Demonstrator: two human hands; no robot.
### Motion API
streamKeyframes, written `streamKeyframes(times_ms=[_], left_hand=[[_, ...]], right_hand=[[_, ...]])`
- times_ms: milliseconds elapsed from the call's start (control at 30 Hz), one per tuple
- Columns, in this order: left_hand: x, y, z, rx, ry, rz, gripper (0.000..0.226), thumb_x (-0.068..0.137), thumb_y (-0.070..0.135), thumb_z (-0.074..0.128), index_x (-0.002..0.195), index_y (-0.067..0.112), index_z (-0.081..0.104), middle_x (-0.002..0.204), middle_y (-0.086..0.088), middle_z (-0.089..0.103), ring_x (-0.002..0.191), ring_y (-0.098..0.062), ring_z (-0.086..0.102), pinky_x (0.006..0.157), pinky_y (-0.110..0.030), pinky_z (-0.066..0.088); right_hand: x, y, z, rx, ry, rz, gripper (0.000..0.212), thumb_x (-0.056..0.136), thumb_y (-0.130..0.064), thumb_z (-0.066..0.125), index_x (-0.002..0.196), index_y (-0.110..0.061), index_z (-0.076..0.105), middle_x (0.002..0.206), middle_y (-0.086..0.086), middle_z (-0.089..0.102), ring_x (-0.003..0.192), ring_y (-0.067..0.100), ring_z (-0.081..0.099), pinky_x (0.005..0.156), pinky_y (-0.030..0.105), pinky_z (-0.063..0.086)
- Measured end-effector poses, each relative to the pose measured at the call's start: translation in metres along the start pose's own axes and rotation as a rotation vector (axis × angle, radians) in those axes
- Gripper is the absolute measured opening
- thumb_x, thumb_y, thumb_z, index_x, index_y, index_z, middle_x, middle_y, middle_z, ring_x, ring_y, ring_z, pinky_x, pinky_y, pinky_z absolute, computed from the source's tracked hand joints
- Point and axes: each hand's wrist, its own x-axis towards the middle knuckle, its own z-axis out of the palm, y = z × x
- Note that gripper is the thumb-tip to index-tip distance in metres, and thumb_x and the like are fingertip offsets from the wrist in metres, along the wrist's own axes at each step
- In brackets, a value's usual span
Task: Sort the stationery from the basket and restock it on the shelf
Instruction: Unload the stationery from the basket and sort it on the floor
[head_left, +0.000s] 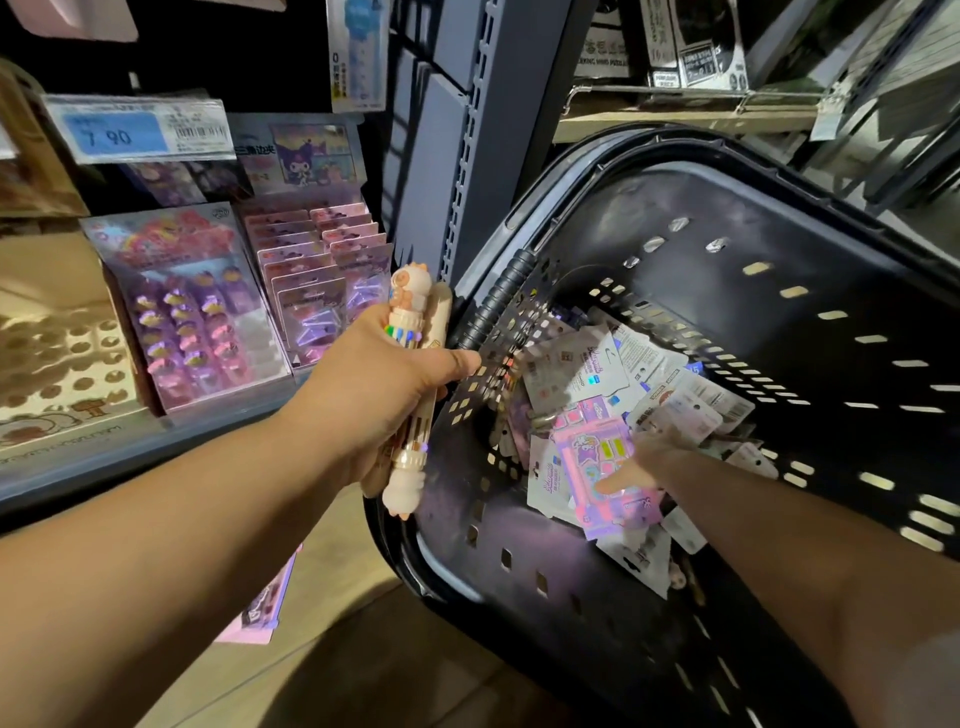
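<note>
As we look down, the big black basket (779, 322) is on our right, with rows of holes in its walls. To our left is the shelf (78, 467). Boxes of pink and purple packs stand on it, and a blue price tag (117, 136) hangs above them. At the bottom of the basket lies a heap of flat stationery packs (587, 364), white, pink and purple. Our left hand (374, 400) is up between the shelf and the basket, just beside the basket's handle (498, 296). Its fingers are curled tight round a bunch of fat pens (410, 312), which stand almost upright. One pen has a little animal on top. Our right hand (657, 457) is down in the basket, on the heap. Its thumb lies on a pink pack (597, 452). Its fingers are blurry, so we cannot tell if they hold anything.
</note>
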Motion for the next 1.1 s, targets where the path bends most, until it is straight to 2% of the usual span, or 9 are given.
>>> streamKeyframes(times_ms=[100, 167, 300, 433, 633, 800, 867, 967, 1100], left_hand=[[0.001, 0.0, 0.001, -0.006, -0.003, 0.009, 0.041, 0.054, 0.025, 0.079, 0.084, 0.024, 0.051, 0.069, -0.002, 0.05, 0.066, -0.02, 0.049, 0.067, -0.034, 0.044], [0.0, 0.0, 0.001, -0.005, -0.007, 0.02, 0.039, 0.055, 0.025, 0.078, 0.084, 0.023, 0.051, 0.069, -0.002, 0.049, 0.064, -0.019, 0.048, 0.065, -0.032, 0.042], [0.001, -0.002, -0.001, 0.021, -0.009, 0.02, 0.039, 0.056, 0.026, 0.078, 0.082, 0.023, 0.05, 0.061, 0.003, 0.049, 0.06, -0.017, 0.048, 0.063, -0.031, 0.042], [0.001, -0.002, 0.0, 0.019, 0.011, 0.021, 0.041, 0.061, 0.022, 0.084, 0.081, 0.027, 0.048, 0.056, 0.011, 0.047, 0.054, -0.012, 0.044, 0.058, -0.028, 0.039], [-0.002, -0.003, 0.0, 0.017, 0.024, 0.031, 0.038, 0.07, 0.016, 0.083, 0.086, 0.024, 0.05, 0.066, 0.004, 0.049, 0.062, -0.014, 0.046, 0.061, -0.029, 0.04], [-0.005, -0.002, 0.001, 0.027, 0.029, 0.032, 0.042, 0.062, 0.021, 0.085, 0.09, 0.023, 0.053, 0.065, 0.006, 0.052, 0.063, -0.014, 0.049, 0.062, -0.027, 0.042], [-0.007, -0.001, 0.001, 0.025, 0.037, 0.024, 0.036, 0.073, 0.014, 0.082, 0.083, 0.025, 0.049, 0.055, 0.011, 0.049, 0.052, -0.009, 0.047, 0.053, -0.022, 0.041], [-0.015, 0.003, 0.003, 0.024, 0.04, 0.016, 0.034, 0.078, 0.01, 0.079, 0.081, 0.024, 0.047, 0.054, 0.009, 0.049, 0.049, -0.008, 0.046, 0.052, -0.022, 0.04], [-0.021, 0.01, 0.001, -0.01, 0.014, -0.014, 0.031, 0.078, 0.011, 0.079, 0.084, 0.018, 0.05, 0.065, -0.001, 0.053, 0.063, -0.018, 0.052, 0.067, -0.031, 0.045]], right_hand=[[-0.006, 0.004, -0.001, 0.045, -0.078, -0.026, 0.053, 0.088, -0.041, 0.063, 0.133, -0.013, 0.053, 0.13, 0.013, 0.057, 0.118, 0.033, 0.054, 0.096, 0.037, 0.044], [-0.008, 0.01, 0.001, 0.11, -0.064, 0.007, 0.045, 0.093, -0.038, 0.058, 0.132, -0.017, 0.048, 0.128, 0.013, 0.057, 0.109, 0.029, 0.059, 0.094, 0.032, 0.047], [-0.011, 0.017, 0.005, 0.376, -0.094, -0.027, 0.062, 0.075, -0.026, 0.081, 0.117, -0.017, 0.037, 0.116, 0.011, 0.054, 0.098, 0.025, 0.059, 0.089, 0.04, 0.051], [-0.007, 0.023, 0.002, 0.45, -0.052, -0.032, 0.04, 0.092, -0.013, 0.055, 0.126, -0.018, 0.034, 0.122, 0.015, 0.051, 0.103, 0.026, 0.056, 0.092, 0.043, 0.05], [-0.007, 0.019, 0.009, 0.429, -0.141, -0.031, 0.051, 0.093, -0.021, 0.059, 0.139, -0.005, 0.042, 0.13, 0.021, 0.054, 0.123, 0.034, 0.053, 0.103, 0.046, 0.044], [-0.024, 0.022, -0.019, 0.561, -0.306, -0.182, 0.064, 0.055, -0.027, 0.092, 0.111, -0.016, 0.063, 0.114, 0.01, 0.067, 0.106, 0.03, 0.064, 0.099, 0.048, 0.048], [-0.05, 0.02, -0.044, 0.653, -0.386, -0.244, 0.06, 0.05, -0.027, 0.095, 0.102, -0.011, 0.068, 0.101, 0.011, 0.073, 0.093, 0.026, 0.07, 0.087, 0.041, 0.056], [-0.084, 0.022, -0.076, 0.908, -0.409, -0.346, 0.03, 0.07, -0.006, 0.082, 0.095, -0.003, 0.066, 0.074, 0.009, 0.074, 0.061, 0.017, 0.071, 0.053, 0.027, 0.057], [-0.131, 0.014, -0.115, 0.96, -0.373, -0.65, 0.078, 0.044, -0.022, 0.095, 0.113, -0.004, 0.063, 0.104, 0.018, 0.071, 0.09, 0.029, 0.07, 0.071, 0.036, 0.058]])
